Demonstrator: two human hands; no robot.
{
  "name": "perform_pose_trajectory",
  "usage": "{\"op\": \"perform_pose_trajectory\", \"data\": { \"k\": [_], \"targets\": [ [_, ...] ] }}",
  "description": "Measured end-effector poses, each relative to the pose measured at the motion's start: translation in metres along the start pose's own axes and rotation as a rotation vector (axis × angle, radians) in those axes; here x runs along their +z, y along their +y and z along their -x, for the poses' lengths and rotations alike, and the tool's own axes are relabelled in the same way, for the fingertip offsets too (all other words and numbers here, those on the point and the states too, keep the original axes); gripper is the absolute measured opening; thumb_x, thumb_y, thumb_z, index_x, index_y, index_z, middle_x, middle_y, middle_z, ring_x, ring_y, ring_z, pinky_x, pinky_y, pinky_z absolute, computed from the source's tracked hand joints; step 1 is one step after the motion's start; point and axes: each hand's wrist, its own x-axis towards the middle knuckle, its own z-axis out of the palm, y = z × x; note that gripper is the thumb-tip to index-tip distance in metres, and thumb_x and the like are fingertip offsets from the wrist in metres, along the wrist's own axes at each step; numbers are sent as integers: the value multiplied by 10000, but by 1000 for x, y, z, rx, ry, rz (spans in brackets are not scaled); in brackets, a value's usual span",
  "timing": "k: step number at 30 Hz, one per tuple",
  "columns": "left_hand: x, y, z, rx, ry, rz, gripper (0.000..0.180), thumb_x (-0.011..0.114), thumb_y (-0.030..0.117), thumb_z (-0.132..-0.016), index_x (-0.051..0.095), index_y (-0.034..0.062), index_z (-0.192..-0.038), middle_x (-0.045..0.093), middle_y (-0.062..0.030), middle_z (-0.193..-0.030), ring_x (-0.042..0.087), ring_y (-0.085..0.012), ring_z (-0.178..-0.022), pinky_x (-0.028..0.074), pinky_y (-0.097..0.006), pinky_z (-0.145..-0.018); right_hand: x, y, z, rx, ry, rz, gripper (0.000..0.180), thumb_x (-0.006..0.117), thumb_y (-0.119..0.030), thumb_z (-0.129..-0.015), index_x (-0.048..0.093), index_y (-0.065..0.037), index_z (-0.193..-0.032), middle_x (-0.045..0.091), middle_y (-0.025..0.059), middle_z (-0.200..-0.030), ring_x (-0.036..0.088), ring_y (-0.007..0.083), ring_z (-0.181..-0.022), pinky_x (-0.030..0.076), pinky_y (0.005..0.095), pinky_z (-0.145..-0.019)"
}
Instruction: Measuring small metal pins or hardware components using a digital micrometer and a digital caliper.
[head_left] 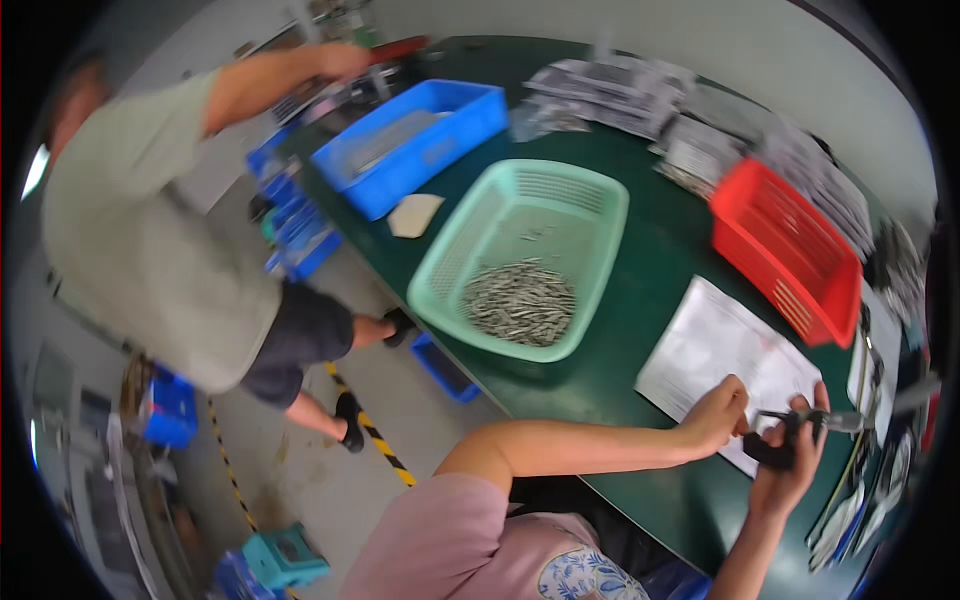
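Observation:
My right hand (785, 485) is closed around a micrometer (775, 452) with a dark frame and a silver barrel pointing right. My left hand (718, 418) is closed in a pinch at the micrometer's left side. What its fingertips hold, if anything, is too small to tell. Beneath both hands lies a white printed sheet (715, 335). Left of the sheet stands a pale green plastic basket (590, 215), with a heap of small silver metal pins (520, 303) in its near end.
A red basket (785, 240) stands at the right, before stacked bagged parts (620, 90). Beyond the green basket is a blue bin (430, 150). Tools (885, 480) line the green table's (540, 400) right edge. Another person (160, 240) stands at the left, an arm reaching over the table.

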Motion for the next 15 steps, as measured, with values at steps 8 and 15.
{"op": "perform_pose_trajectory", "data": {
  "k": [8, 15],
  "targets": [
    [-34, -4, 10, 185, 92, -336, 141, 351, 164, -881, 377, 30, -847, 566, -90, -691, 502, -184, -615, 384, -314, -570, -53, 31, -35, 472, 145, -464, 327, 425, -230, -867, 436, -87, -1161, 511, 115, -1077, 535, 166, -733, 414, 306, -720],
    [-43, -3, 4, 263, -18, -445, 132, 421, 156, -847, 440, 31, -808, 555, -88, -682, 504, -191, -602, 399, -315, -575, -171, -12, -60, -96, 315, -14, 367, 417, -221, -858, 410, -68, -1192, 516, 100, -1065, 461, 103, -611, 414, 233, -606]
  ]
}}
